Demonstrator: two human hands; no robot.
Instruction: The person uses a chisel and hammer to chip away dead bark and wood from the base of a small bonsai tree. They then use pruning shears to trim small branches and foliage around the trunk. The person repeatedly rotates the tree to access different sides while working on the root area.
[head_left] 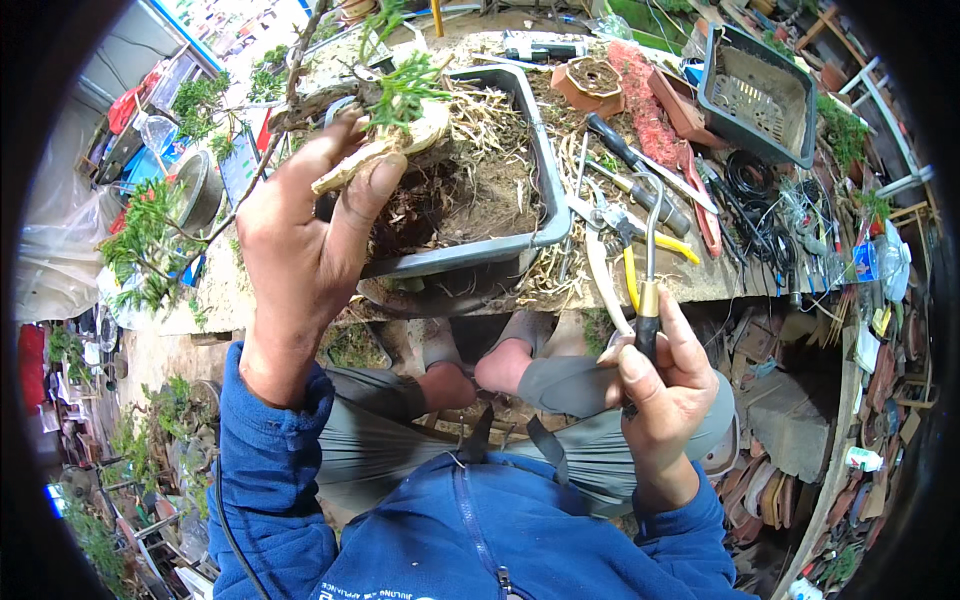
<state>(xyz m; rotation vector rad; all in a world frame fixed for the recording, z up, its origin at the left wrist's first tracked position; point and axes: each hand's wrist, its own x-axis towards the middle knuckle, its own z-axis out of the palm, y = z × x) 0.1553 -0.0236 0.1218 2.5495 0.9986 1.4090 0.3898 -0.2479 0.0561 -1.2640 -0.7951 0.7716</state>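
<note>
My left hand (300,225) is raised at the left of the bench, its fingers and thumb closed round a pale, bared piece of a juniper-like bonsai trunk (428,125). Green sprigs (408,88) and thin dark branches spread from the plant. Below and behind it stands a rectangular grey plastic pot (553,190) with dark soil and pale wood shavings inside. Near the bench's front edge, my right hand (668,395) grips a hook-tipped carving tool (652,245) by its black handle, the brass collar and bent metal shaft pointing up. The hook's tip is apart from the trunk.
Right of the pot lie yellow-handled pliers (630,228), a black-handled blade (614,138) and a red-handled tool (708,225). Beyond them are a small terracotta pot (588,88), a black plastic basket (806,130) and coiled black cable (752,178). Shavings litter the bench (470,305).
</note>
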